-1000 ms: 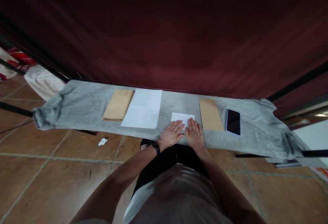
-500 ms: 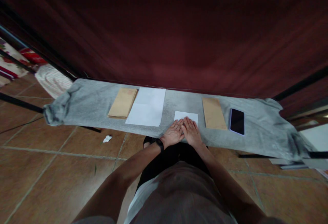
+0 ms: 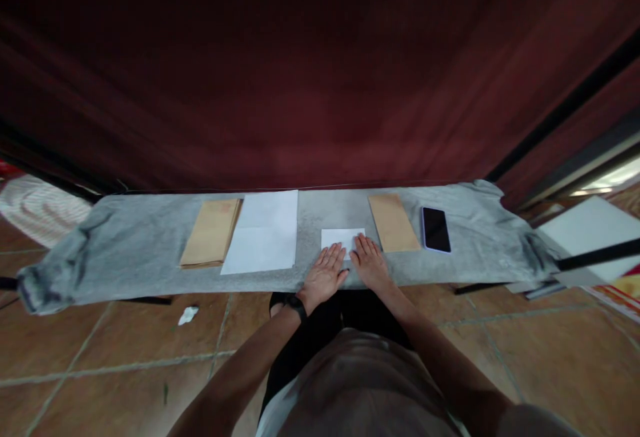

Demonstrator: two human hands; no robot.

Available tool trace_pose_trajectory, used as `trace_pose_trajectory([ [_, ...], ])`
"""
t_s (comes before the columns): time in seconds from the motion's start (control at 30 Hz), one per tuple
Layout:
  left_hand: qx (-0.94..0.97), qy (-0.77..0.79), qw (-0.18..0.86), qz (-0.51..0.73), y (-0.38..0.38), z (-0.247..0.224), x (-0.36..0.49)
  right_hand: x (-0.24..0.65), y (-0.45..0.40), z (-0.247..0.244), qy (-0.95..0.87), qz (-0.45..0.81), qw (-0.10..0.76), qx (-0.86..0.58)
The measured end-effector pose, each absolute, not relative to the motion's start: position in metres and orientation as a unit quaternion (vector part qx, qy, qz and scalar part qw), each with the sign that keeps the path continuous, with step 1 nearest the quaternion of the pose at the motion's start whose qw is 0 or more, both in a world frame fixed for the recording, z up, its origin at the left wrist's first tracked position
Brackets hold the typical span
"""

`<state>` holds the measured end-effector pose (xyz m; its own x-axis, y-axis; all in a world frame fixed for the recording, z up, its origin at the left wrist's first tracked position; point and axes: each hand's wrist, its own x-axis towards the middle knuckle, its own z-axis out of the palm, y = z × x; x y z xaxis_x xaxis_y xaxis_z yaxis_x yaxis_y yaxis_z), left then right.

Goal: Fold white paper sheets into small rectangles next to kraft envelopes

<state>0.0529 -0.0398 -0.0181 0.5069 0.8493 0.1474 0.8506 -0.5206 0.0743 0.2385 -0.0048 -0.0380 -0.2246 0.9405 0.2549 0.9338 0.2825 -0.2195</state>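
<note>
A small folded-looking white paper [image 3: 342,235] lies on the grey cloth in front of me, its lower part covered by my hands. My left hand [image 3: 324,275], with a dark band at the wrist, rests flat on the paper's lower left, fingers stretched out. On its right side lies my right hand [image 3: 371,263], also flat, fingertips on the paper's right edge. Neither hand grips anything. Just right of the paper is a brown envelope [image 3: 394,222]. To the left lie white sheets [image 3: 265,232] beside a stack of brown envelopes [image 3: 210,232].
A phone [image 3: 436,229] with a dark screen lies right of the single envelope. The grey cloth [image 3: 135,244] covers a narrow table against a dark red curtain [image 3: 320,90]. A crumpled white scrap [image 3: 188,315] is on the tiled floor.
My hands have moved apart, from close together with fingers touching to opposite sides of the small paper. The camera view has turned slightly to the right.
</note>
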Motion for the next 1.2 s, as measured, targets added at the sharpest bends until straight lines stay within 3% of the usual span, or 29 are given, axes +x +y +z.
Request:
trace_pose_trajectory([
  [0.4, -0.869, -0.487, 0.023, -0.088, -0.040, -0.018, 0.052, 0.235, 0.062, 0.012, -0.778, 0.054, 0.111, -0.615],
  [0.7, -0.860, -0.502, 0.030, -0.094, -0.042, -0.012, 0.055, 0.232, 0.079, 0.022, -0.789, 0.057, 0.097, -0.603],
  [0.9, -0.854, -0.511, 0.022, -0.096, -0.041, -0.010, 0.056, 0.230, 0.060, 0.015, -0.787, 0.044, 0.121, -0.603],
  [1.07, -0.859, -0.504, 0.010, -0.091, -0.042, -0.011, 0.054, 0.230, 0.011, -0.015, -0.832, 0.039, 0.156, -0.531],
  [1.2, -0.828, -0.552, 0.000, -0.100, -0.041, -0.017, 0.056, 0.236, -0.022, -0.037, -0.807, -0.001, 0.167, -0.566],
])
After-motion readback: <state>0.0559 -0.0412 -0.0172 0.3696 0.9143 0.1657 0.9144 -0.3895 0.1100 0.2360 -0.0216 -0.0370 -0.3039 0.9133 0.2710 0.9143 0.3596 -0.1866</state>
